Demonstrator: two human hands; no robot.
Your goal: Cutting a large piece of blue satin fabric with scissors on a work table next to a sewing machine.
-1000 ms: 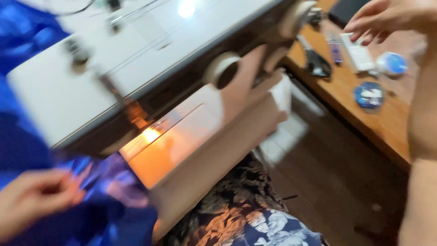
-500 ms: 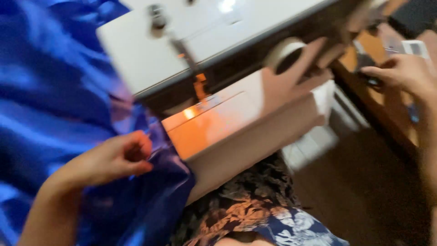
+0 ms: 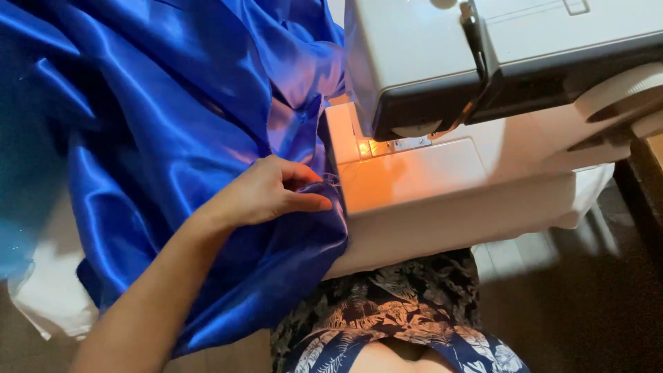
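Satin, bright blue, glossy: your left hand (image 3: 266,193) lies on it, fingers (image 3: 304,202) curled loosely together, thumb and forefinger tips closed in a pinch on the edge of the blue satin fabric (image 3: 173,117) where a fine thread shows, just beside the lit bed of the sewing machine (image 3: 442,103).

Item, fabric: heaped across the left of the view, falling over the table edge and touching your lap; one fold runs up against the machine's left face.

Item, sewing machine: white body, dark underside, warm lamp glow on its flat bed; handwheel (image 3: 625,97) at the far right.

Item, patterned garment (image 3: 394,311): dark, leaf print, over your lap below the machine.

Right hand: out of view.

Change from half a second ago: your right hand, then at the handwheel, has left the view; your left hand has shifted rightward to the fabric's edge by the bed; the view has steadied and turned left.
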